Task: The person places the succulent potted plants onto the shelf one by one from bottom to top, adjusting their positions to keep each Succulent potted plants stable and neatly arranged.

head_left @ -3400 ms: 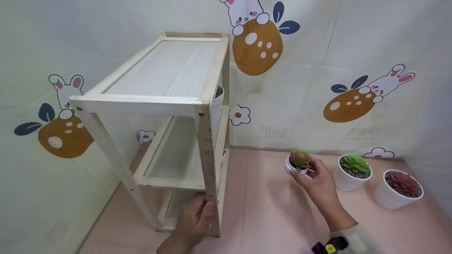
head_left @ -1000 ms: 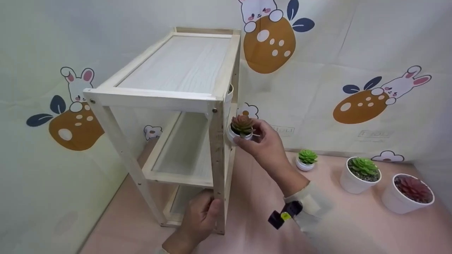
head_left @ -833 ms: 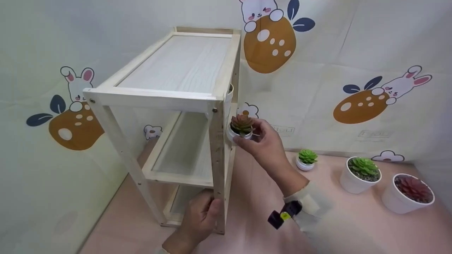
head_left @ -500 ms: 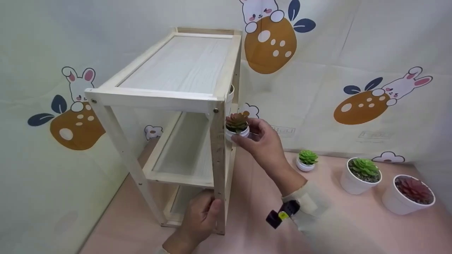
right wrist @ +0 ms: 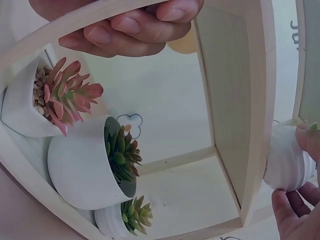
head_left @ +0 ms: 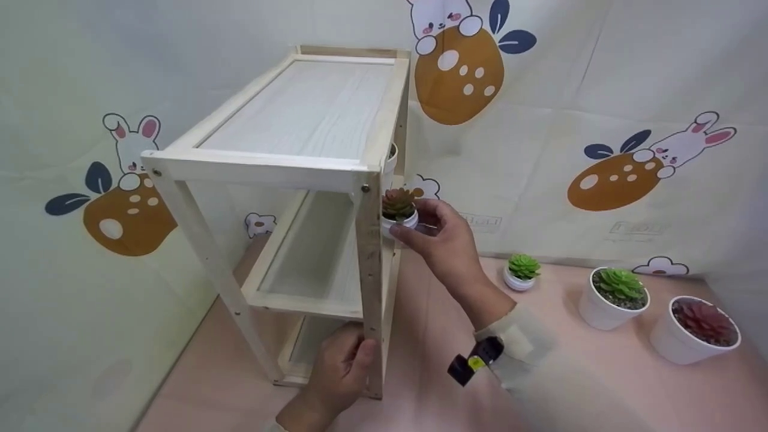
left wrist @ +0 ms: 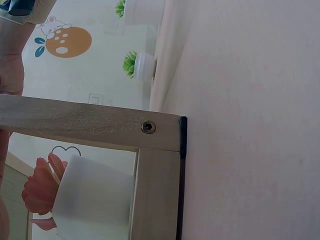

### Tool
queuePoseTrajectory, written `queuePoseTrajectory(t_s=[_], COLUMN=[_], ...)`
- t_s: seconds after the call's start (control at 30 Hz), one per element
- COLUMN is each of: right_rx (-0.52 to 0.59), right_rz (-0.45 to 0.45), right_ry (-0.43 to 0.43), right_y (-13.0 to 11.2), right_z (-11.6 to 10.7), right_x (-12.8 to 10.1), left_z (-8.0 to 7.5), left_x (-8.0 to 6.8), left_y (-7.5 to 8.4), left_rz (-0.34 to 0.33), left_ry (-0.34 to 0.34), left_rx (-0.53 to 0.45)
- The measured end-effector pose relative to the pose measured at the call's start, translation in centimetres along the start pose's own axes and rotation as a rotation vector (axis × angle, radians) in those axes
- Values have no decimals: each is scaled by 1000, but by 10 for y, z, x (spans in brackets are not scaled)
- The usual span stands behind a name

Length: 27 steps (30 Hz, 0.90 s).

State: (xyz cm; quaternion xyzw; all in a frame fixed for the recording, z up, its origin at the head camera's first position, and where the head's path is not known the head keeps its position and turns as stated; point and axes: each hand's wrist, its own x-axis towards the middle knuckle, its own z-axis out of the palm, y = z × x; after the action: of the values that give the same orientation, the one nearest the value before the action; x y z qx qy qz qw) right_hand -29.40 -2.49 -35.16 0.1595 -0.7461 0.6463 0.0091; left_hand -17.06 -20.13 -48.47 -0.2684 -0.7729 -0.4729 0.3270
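A small pot (head_left: 399, 215) with a reddish-green succulent is pinched by the right hand (head_left: 441, 240), fingers curled round its white rim; it is held in the air just beside the rack (head_left: 300, 114), at the open right side of the middle shelf, touching or nearly touching the front right post. The lower part of that post (head_left: 373, 312) is gripped by the left hand (head_left: 342, 372), fingers wrapped round it. Three pots (right wrist: 90, 165) are seen inside the rack in the right wrist view. Three more pots (head_left: 612, 300) are set along the desk's (head_left: 570, 372) far right edge.
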Motion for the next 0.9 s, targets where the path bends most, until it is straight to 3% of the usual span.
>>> queuePoseTrajectory(t_s=[0.23, 0.57, 0.9], right_rx=[-4, 6, -1], right_rz=[0, 11, -21], right_ry=[0, -7, 3], right_y=[-1, 0, 0], right_z=[3, 11, 18], right_x=[1, 0, 2], left_z=[-1, 0, 0], left_x=[0, 0, 1], left_y=[0, -1, -1], left_rz=[-4, 44, 36], left_ry=[0, 19, 22], left_rx=[5, -27, -17])
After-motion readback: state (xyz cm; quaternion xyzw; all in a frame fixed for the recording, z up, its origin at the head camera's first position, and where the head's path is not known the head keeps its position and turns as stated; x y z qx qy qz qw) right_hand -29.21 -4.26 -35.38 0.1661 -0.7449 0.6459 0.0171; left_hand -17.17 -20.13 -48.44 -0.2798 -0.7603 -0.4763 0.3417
